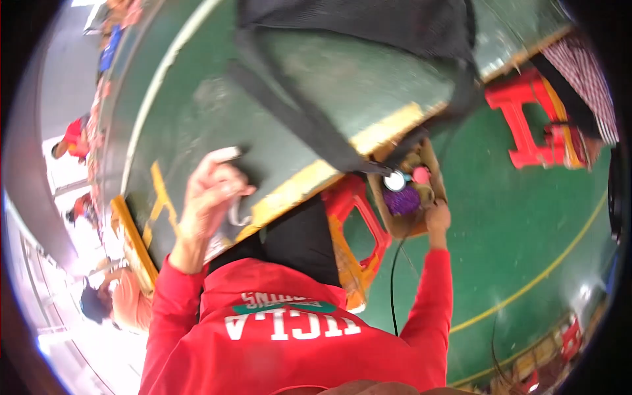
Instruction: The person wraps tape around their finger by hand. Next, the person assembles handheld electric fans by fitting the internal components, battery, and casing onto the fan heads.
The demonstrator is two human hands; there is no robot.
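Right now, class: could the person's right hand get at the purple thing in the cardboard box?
Probably yes. The right hand already grips the box at its near rim, and the purple thing lies just beside it in the open top, with nothing covering it.

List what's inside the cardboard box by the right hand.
In the cardboard box: a purple bundle, a round white-and-blue thing and a pink thing. The right hand grips its rim. The box's bottom is covered, and its far end is hidden by the black bag.
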